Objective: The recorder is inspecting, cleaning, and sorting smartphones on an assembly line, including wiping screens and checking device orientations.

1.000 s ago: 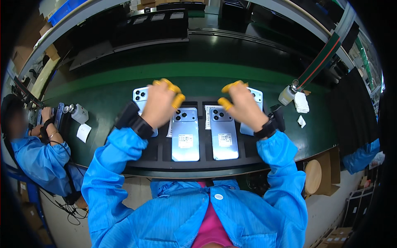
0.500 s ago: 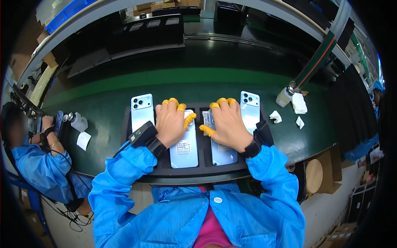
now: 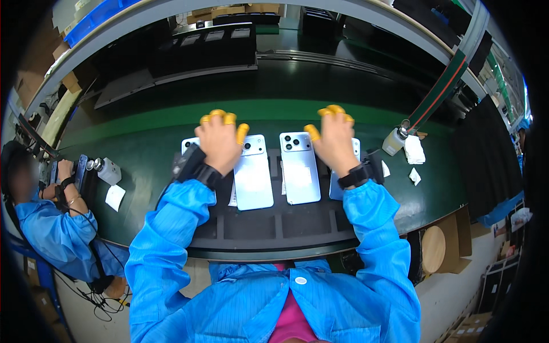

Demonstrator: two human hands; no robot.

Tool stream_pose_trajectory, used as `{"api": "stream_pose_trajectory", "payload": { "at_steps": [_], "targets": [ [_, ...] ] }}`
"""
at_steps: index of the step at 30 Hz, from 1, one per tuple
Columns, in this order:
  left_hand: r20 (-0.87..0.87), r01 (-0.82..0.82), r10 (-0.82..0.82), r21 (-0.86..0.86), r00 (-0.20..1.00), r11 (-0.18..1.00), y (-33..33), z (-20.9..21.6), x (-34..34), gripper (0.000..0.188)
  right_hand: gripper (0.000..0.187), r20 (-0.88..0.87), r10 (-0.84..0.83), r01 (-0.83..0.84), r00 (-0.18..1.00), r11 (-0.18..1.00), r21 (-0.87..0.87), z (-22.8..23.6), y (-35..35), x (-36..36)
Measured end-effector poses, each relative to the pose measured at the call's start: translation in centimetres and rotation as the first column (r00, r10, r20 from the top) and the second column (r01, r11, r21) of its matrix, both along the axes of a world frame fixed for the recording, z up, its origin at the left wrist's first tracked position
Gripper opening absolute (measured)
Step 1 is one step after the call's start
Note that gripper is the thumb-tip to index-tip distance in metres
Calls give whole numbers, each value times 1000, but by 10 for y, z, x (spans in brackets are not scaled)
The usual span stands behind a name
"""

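Several light blue smartphones lie camera side up in a row on a black tray [image 3: 249,226] with compartments. My left hand [image 3: 220,143], in yellow finger cots, reaches over the outer left phone [image 3: 189,143] and hides most of it. Its thumb is at the top left corner of the inner left phone [image 3: 254,180]. My right hand [image 3: 335,143], also in finger cots, covers much of the outer right phone [image 3: 335,187]. The thumb there is close to the top right corner of the inner right phone [image 3: 301,174]. Both hands have fingers stretched forward and thumbs apart, with nothing visibly gripped.
To the right stand a clear bottle [image 3: 394,140] and folded white wipes [image 3: 414,150], with a crumpled wipe [image 3: 415,176] nearer. A co-worker [image 3: 63,223] sits at the left, beside another bottle [image 3: 107,170] and a white wipe [image 3: 115,196]. A raised black panel [image 3: 177,68] lies at the back.
Both hands have moved forward, away from my body, and their fingers have straightened. The inner phones now lie higher on the tray, baring its near compartments. Labels on their backs are no longer plain.
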State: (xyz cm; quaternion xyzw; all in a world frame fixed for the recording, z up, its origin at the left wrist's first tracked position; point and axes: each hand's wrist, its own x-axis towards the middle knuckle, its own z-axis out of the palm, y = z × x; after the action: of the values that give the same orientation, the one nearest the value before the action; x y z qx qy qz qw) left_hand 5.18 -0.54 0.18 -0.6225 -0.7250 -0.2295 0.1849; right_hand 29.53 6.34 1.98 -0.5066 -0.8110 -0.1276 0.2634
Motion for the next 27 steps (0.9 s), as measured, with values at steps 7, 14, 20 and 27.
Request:
{"api": "stream_pose_trajectory", "payload": {
  "at_steps": [7,14,20,27],
  "targets": [
    [51,-297,344,-397,937,868,-17,18,-32,55,55,15,-242,227,970,884,-408,2,3,39],
    [107,-179,210,-240,972,954,-12,6,-32,50,58,4,-62,60,998,943,-328,-1,8,36],
    [-8,-125,126,55,992,991,-12,11,-29,40,27,56,167,-133,984,912,-388,54,-41,73],
    [110,484,-535,303,838,821,-33,25,36,27,22,133,456,-339,880,798,-499,19,-92,87]
  ]
}}
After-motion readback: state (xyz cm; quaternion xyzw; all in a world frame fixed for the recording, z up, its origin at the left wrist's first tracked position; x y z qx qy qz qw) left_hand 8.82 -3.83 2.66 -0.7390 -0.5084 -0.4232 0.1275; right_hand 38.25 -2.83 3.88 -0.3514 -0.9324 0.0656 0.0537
